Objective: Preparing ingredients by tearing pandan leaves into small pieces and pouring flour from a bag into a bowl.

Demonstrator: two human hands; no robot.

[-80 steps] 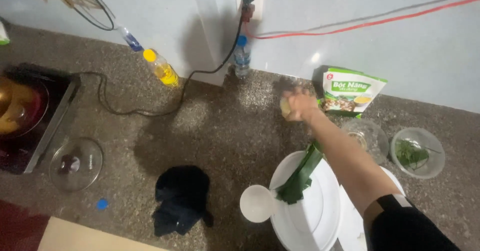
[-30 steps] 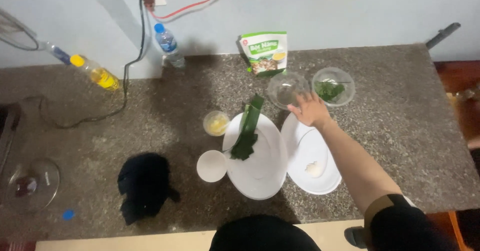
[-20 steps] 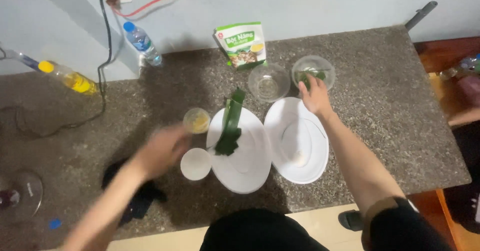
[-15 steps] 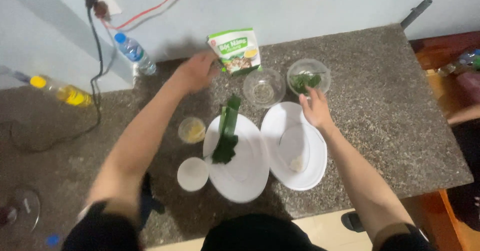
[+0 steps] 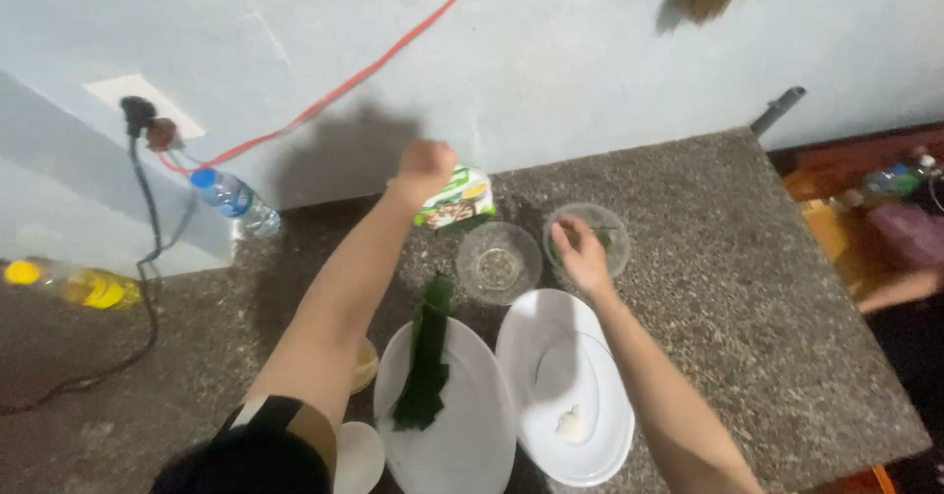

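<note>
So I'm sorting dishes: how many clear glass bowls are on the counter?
2: an empty glass bowl behind the plates, and a bowl with greens under the right hand. Others may be hidden.

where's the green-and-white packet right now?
In the head view the green-and-white packet is at the back of the counter by the wall, gripped by the left hand, just behind and left of the empty glass bowl.

1 head camera looks steeply down, somewhat blurred.
</note>
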